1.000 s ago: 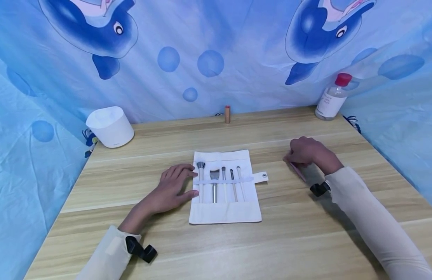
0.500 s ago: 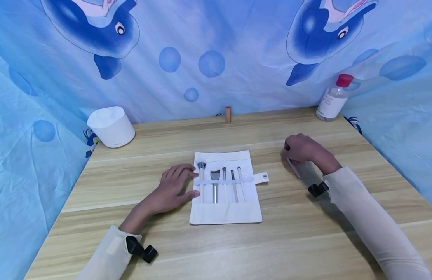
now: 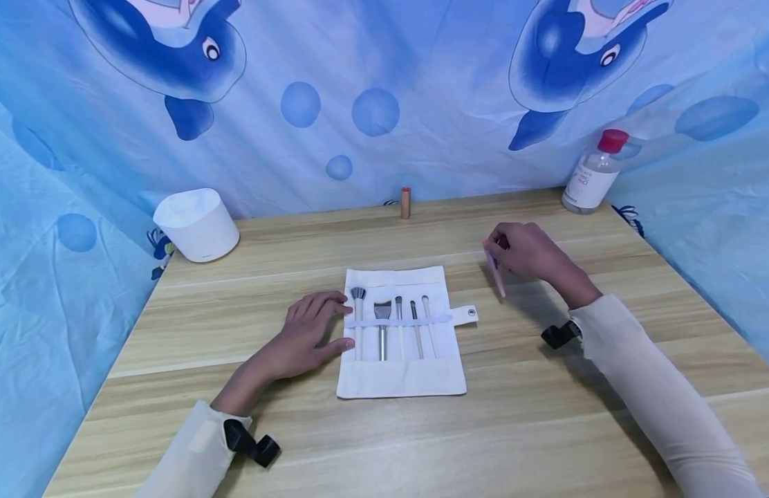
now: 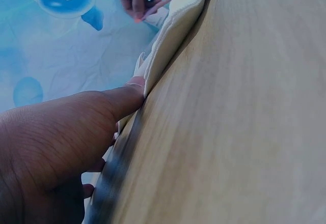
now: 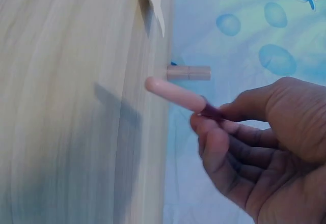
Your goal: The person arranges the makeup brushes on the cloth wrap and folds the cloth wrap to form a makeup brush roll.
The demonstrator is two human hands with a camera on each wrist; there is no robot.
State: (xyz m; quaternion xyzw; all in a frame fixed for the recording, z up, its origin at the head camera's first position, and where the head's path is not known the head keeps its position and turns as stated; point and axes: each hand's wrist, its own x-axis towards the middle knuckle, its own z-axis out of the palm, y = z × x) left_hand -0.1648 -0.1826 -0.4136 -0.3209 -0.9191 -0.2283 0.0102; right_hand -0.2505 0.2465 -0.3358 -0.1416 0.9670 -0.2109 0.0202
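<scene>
My left hand (image 3: 306, 339) lies with its fingers spread at the left edge of a white cloth brush roll (image 3: 400, 380). In the left wrist view, the thumb rests right at the edge of the roll (image 4: 175, 25). Several makeup brushes, among them a fluffy one (image 3: 358, 294) and a wide flat one (image 3: 382, 312), sit in the roll under a pale strap. To the right of it, above the table, my right hand (image 3: 527, 252) pinches a slim pink stick (image 3: 495, 275). The right wrist view shows this stick (image 5: 175, 95) with a rounded end and a dark red section by the fingertips.
A white round container (image 3: 198, 228) stands at the back left of the wooden table (image 3: 285, 242). A lipstick-like tube (image 3: 406, 203) stands upright at the back middle. The bottle (image 3: 590, 176) with a red cap is at the back right, before a blue dolphin-print curtain (image 3: 434, 117).
My right hand has lifted the pink stick and moved left and away from me, towards the brush roll's side. The left hand and the roll have stayed in place.
</scene>
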